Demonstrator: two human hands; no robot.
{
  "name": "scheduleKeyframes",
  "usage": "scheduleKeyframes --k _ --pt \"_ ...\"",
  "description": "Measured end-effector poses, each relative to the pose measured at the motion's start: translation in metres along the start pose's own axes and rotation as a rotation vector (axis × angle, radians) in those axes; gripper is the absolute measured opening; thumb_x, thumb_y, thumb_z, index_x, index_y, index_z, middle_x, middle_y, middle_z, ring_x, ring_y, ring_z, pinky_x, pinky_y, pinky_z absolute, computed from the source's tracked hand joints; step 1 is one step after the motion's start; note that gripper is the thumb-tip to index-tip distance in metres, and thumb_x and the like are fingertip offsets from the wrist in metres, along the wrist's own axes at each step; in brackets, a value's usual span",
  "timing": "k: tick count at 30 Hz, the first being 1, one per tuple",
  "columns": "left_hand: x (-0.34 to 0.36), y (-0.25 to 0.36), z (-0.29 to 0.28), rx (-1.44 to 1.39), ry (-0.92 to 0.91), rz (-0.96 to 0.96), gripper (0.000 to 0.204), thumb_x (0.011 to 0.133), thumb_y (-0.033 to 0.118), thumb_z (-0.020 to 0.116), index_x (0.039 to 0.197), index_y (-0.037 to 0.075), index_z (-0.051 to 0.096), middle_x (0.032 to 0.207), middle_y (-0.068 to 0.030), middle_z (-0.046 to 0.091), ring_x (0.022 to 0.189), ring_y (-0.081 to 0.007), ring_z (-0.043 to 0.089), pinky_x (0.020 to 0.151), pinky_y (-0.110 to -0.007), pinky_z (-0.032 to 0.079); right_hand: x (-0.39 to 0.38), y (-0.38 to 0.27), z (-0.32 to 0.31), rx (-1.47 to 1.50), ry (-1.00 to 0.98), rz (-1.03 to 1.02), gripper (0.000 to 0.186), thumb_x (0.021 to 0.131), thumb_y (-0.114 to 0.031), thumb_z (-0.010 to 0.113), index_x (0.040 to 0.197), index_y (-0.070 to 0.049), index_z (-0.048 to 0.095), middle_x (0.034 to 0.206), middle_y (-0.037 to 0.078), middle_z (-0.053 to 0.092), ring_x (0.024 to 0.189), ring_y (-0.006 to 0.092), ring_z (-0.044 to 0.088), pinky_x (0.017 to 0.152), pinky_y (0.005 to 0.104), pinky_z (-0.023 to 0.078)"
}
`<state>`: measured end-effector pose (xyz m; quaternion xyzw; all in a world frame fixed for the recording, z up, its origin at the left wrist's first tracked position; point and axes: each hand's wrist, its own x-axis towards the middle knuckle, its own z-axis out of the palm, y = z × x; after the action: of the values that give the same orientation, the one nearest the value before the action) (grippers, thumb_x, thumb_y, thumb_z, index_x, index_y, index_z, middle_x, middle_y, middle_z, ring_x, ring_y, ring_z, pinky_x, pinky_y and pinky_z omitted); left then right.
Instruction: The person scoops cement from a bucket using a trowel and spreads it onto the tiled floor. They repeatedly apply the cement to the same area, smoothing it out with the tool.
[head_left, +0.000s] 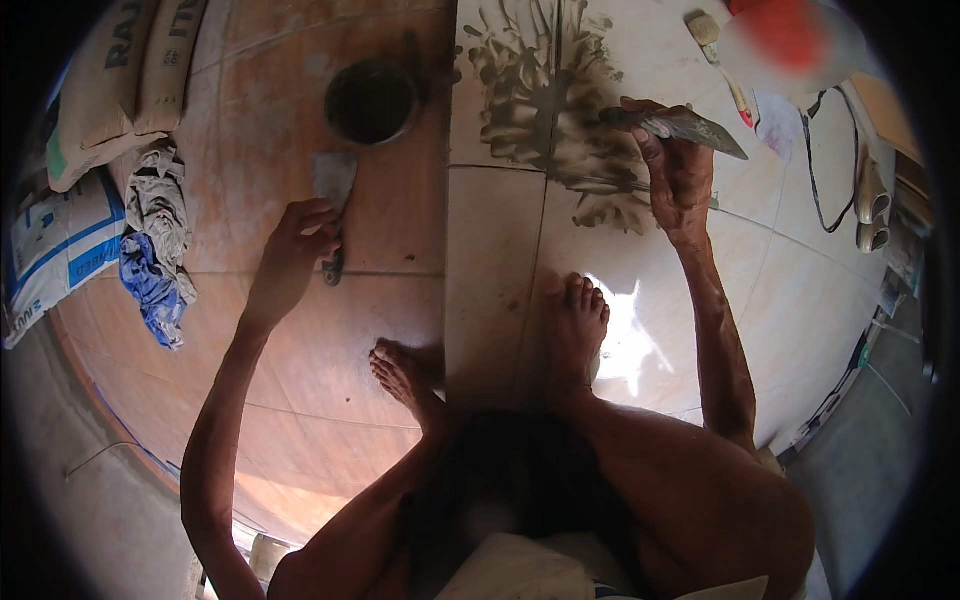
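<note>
My left hand (297, 240) is over the orange-brown floor at left, its curled fingers closed at the handle of a putty knife (333, 180). The knife's wide grey blade points away from me, and the handle's end shows below my fingers. At right, my right hand (682, 175) is raised over pale tiles, gripping a trowel (705, 132) with a grey, tapering blade pointing right. Part of its handle is hidden by my fingers. Dark wet smears of grout (555, 100) spread over the pale tiles left of that hand. A round dark bowl (371, 102) stands beyond the putty knife.
A brush (705, 32) lies at the far right, near a blurred red shape (785, 40). Brown paper sacks (105, 90), a white-and-blue sack (65, 245) and crumpled cloth (157, 240) line the left. A black strap (822, 190) lies at right. My bare feet straddle the pale tiles' edge (447, 250).
</note>
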<state>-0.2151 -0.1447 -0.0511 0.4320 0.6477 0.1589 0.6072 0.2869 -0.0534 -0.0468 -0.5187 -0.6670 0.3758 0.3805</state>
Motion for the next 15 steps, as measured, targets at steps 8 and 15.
scheduleKeyframes --k 8,15 --pt "-0.002 0.001 0.001 0.0 0.0 -0.008 0.045 0.11 0.019 0.062 0.152 0.004 0.053 0.14 -0.013 0.066 0.109 -0.0191 0.074 0.099 -0.036 0.059 -0.017 0.001 0.006 0.006 -0.032 -0.083 0.031 0.109 0.003 0.062 0.135 -0.002 0.045 0.135 0.02 0.067 0.123 0.03 0.072 0.096 0.0388 0.063" --pt "-0.003 -0.001 -0.001 0.016 -0.001 0.004 0.046 0.111 0.021 0.063 0.152 0.005 0.052 0.145 -0.0148 0.065 0.11 -0.0193 0.073 0.099 -0.036 0.058 -0.026 -0.006 0.006 0.025 -0.059 -0.074 0.031 0.109 0.003 0.062 0.132 -0.002 0.042 0.136 0.021 0.068 0.125 0.029 0.072 0.097 0.0385 0.064"
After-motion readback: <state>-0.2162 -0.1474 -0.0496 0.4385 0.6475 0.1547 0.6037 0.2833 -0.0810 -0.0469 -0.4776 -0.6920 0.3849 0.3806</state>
